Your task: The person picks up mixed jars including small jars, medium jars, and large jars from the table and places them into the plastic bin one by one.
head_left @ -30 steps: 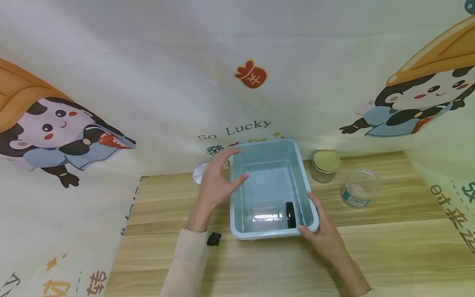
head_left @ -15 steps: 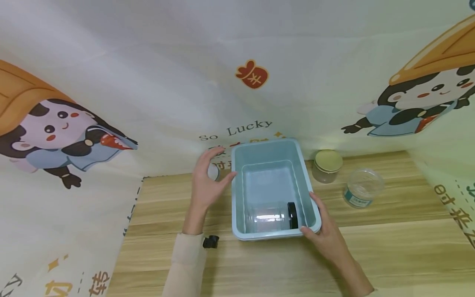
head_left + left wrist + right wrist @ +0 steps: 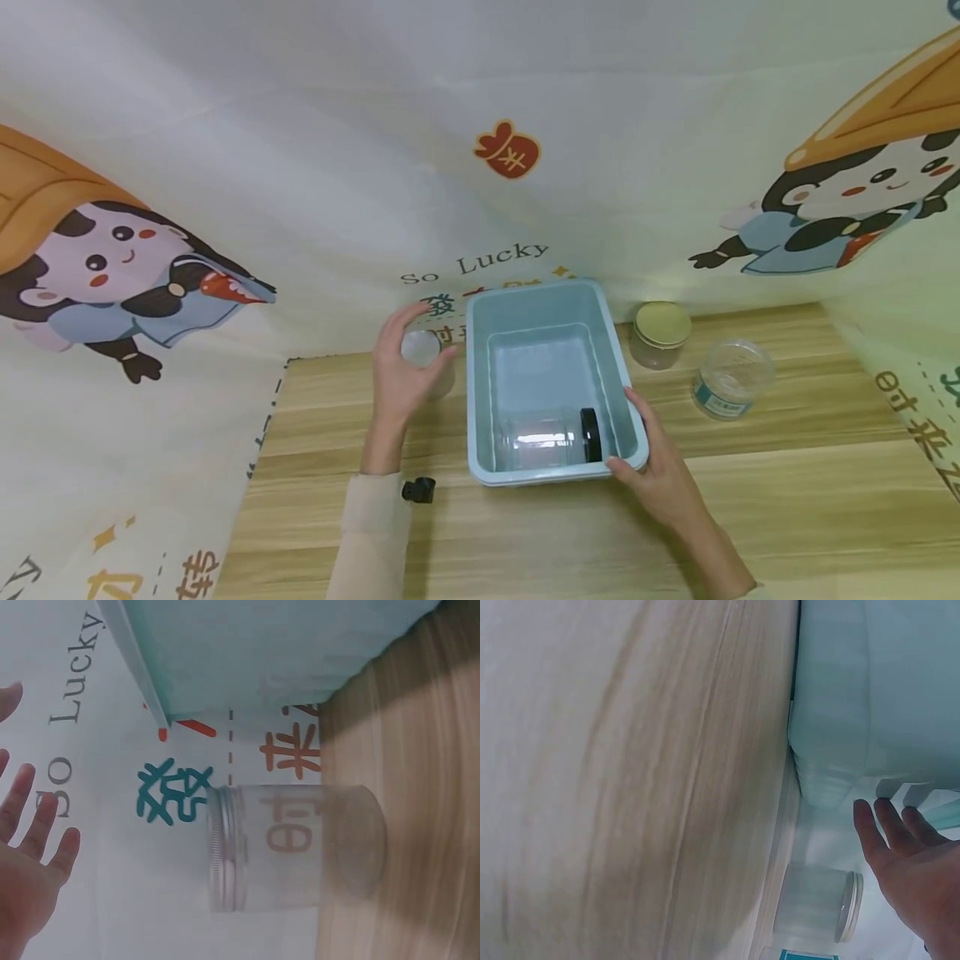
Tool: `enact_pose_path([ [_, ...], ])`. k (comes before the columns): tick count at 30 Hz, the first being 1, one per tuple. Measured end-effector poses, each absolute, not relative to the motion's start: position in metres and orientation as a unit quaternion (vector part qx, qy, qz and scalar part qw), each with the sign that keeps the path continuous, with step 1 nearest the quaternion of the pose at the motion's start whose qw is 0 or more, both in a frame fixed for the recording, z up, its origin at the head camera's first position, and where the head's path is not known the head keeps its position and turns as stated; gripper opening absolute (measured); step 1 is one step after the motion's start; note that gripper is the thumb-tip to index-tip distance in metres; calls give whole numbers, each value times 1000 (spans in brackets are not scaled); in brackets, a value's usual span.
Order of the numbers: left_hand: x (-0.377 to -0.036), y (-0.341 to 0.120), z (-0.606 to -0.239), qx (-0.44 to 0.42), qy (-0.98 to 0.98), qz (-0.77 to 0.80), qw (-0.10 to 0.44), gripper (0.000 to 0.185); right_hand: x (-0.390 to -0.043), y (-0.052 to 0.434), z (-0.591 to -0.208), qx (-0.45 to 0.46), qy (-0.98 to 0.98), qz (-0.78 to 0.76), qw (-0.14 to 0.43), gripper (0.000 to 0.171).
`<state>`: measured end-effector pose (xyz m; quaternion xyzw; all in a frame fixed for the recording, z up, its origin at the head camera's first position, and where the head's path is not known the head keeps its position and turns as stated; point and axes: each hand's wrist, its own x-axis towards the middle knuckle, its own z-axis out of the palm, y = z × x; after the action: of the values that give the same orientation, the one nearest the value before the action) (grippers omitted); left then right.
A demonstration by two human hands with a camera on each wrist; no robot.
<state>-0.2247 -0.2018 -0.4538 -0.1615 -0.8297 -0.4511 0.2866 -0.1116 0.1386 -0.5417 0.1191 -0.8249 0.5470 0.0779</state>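
Worktop was wood-grain laminate, matt. Bin I held was pale blue plastic, smooth, slight sheen. Jar inside it was clear glossy plastic with a black cap. Jar by my left hand was clear too, ribbed at the neck. Backdrop looked like printed cloth, matt, creased.

Jar, gold lid: I see it upright at the table's back edge.
Labelled clear jar: standing near the gold-lidded one, to its right and closer to me.
Table: I note a light wood-grain top.
Backdrop: pale cloth printed with cartoon figures and "So Lucky" lettering.
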Motion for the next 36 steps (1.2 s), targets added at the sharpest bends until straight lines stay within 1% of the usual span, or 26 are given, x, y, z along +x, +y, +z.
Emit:
enact_pose_path([
  [5,-228,-203,-460,-157,-830,-452,286,66,-111,142,-542,116,-827,544,84,90],
  [10,-226,-207,-464,-124,-829,-465,285,63,-112,142,-544,116,-830,540,79,90],
  [20,-229,-221,-474,-112,-828,-454,309,60,-112,140,-545,121,-830,539,81,91],
  [36,-230,-235,-496,-62,-826,-480,291,63,-113,138,-547,122,-828,540,91,90],
])
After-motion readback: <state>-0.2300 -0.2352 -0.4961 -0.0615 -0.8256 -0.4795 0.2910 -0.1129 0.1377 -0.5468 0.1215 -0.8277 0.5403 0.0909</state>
